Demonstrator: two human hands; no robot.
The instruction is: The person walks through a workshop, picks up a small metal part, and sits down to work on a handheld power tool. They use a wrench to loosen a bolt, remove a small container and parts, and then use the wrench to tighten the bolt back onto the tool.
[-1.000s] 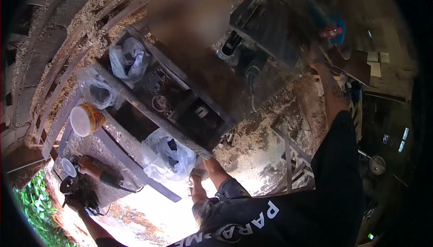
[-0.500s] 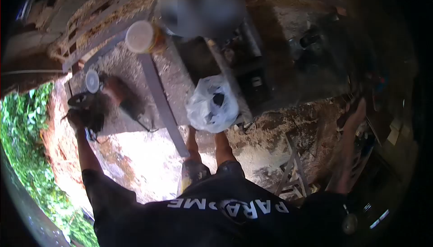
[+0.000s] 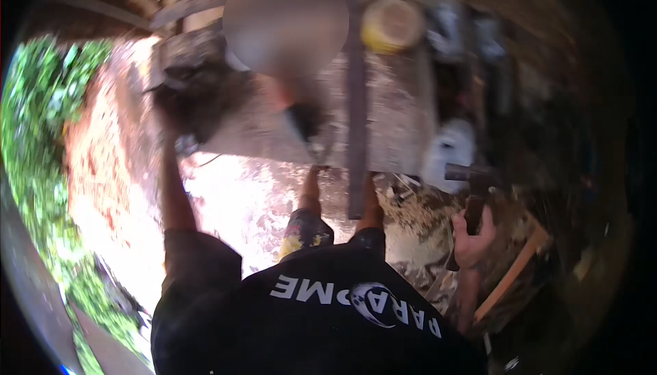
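Clutching dark, block-headed hammer (image 3: 473,209) at 4 o'clock, right hand (image 3: 473,241); slackening could be dropping it. Left hand (image 3: 165,112), 10 o'clock: blurred, can't tell.

Single head-worn camera, looking forward and steeply down from above the wearer's torso. Wide, dark-rimmed view: black, white-lettered cloth shirt (image 3: 308,337) close below, dusty grey-brown flat worktop (image 3: 397,111) farther off.

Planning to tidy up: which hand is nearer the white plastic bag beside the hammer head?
Right. The right hand, gripping the hammer, is just this side of the white bag; the left hand is far off to the left, by a dark, blurred object.
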